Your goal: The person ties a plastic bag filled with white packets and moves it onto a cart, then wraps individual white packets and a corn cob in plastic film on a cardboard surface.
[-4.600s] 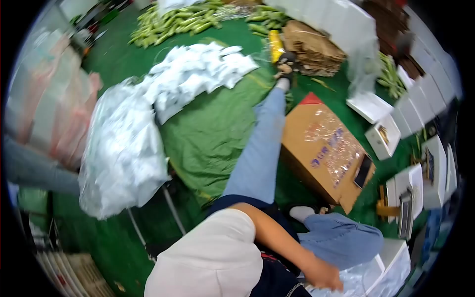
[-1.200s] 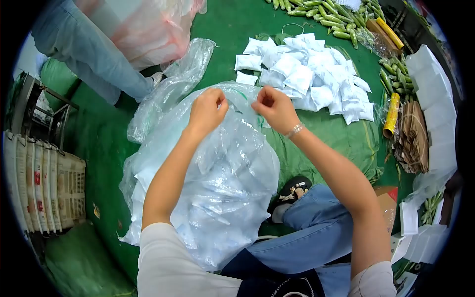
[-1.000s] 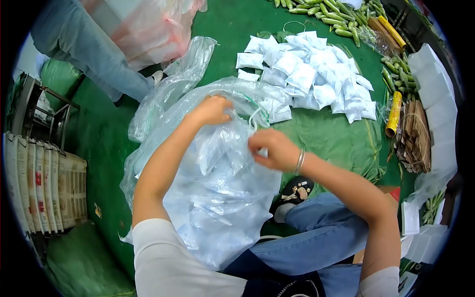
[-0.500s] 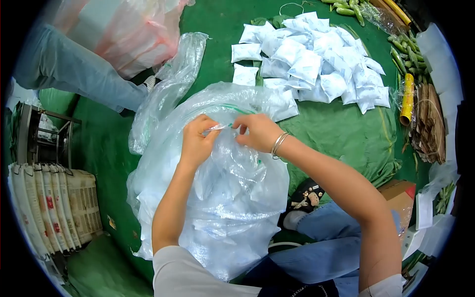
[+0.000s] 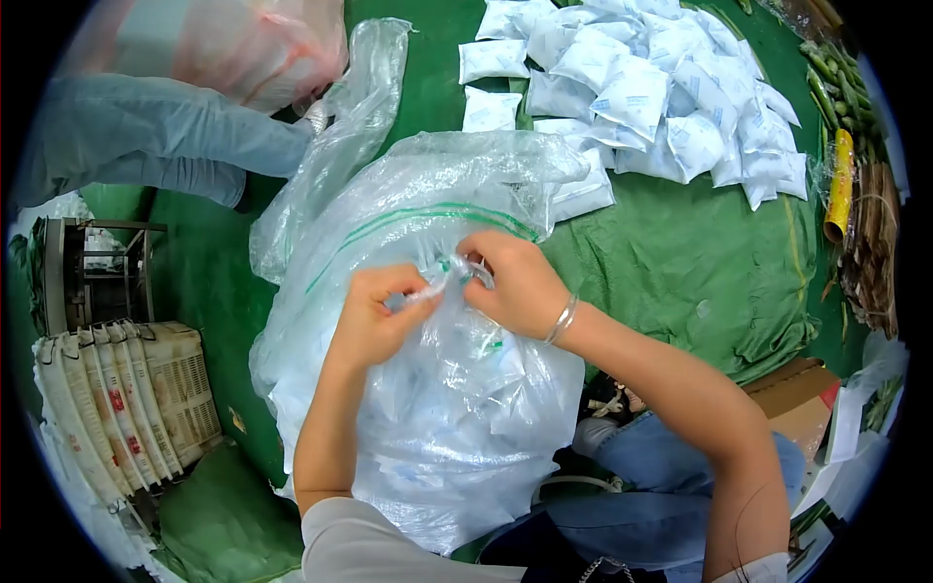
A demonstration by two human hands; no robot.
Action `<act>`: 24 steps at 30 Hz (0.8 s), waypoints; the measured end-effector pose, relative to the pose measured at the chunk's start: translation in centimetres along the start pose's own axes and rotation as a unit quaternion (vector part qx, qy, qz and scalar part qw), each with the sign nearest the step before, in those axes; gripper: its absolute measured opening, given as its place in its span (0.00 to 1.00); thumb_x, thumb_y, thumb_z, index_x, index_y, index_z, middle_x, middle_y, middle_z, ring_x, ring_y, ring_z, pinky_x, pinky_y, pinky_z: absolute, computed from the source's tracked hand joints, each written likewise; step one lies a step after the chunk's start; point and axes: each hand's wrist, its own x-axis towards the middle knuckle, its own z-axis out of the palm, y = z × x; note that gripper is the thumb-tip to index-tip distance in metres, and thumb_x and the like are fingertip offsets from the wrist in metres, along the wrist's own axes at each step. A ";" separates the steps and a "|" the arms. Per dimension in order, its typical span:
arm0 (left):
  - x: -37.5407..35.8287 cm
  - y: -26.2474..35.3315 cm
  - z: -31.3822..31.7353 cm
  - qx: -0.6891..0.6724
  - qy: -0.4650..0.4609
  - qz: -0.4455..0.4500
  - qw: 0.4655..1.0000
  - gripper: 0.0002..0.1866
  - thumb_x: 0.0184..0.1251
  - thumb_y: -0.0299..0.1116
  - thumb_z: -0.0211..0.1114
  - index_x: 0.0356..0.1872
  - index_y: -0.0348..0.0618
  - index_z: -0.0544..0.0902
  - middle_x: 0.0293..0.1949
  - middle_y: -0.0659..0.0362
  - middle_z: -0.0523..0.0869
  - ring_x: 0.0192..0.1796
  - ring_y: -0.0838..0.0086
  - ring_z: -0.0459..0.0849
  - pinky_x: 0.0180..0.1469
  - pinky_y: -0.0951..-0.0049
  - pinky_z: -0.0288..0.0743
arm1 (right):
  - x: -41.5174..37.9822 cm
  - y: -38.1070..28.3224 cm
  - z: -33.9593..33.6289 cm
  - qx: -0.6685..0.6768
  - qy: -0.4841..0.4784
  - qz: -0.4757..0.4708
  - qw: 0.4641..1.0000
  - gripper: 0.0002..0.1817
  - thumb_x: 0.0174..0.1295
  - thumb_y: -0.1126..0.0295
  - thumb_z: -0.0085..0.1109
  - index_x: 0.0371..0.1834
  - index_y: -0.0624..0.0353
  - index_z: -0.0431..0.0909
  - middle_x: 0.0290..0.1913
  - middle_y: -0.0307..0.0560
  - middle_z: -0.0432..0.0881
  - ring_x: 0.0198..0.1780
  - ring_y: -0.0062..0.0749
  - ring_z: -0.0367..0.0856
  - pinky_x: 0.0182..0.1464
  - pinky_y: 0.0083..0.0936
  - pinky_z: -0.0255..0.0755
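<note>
Both hands work at the gathered mouth of a large clear plastic bag (image 5: 428, 389) that sits in front of the person's lap, stuffed with white packets. The left hand (image 5: 374, 316) pinches a twisted strip of the film between thumb and fingers, and the right hand (image 5: 515, 287), a bangle on its wrist, has its fingers closed on the same twisted neck (image 5: 449, 272) just beside it; the two hands nearly touch. By the look of it the step in hand is working the bag's neck at its knot, whether tying or untying I cannot tell. The next move calls for a firm pinch on the thin, slippery film and a pull of the two ends apart without tearing it.

The bag's long axis runs from about 6 o'clock, near the person's body, to about 12 o'clock, and its mouth points away toward 12, with green stripes curving across the film there. Beyond it, at 1 o'clock, a heap of white packets (image 5: 641, 97) lies on the green tarp (image 5: 700, 272). At 10 o'clock another person's jeans-clad leg (image 5: 146, 136) shows, with an empty clear bag (image 5: 340, 136) beside it. A stack of folded woven sacks (image 5: 126, 398) stands at 8 o'clock.
</note>
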 end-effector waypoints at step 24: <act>0.4 -0.9 0.3 0.024 0.252 0.094 0.963 0.07 0.50 0.20 0.69 0.22 0.36 0.77 0.26 0.61 0.75 0.29 0.76 0.71 0.32 0.76 0.63 | -0.7 -0.7 -0.3 0.093 -0.002 0.063 0.994 0.14 0.44 0.66 0.64 0.26 0.66 0.73 0.24 0.50 0.77 0.27 0.43 0.77 0.36 0.32 0.73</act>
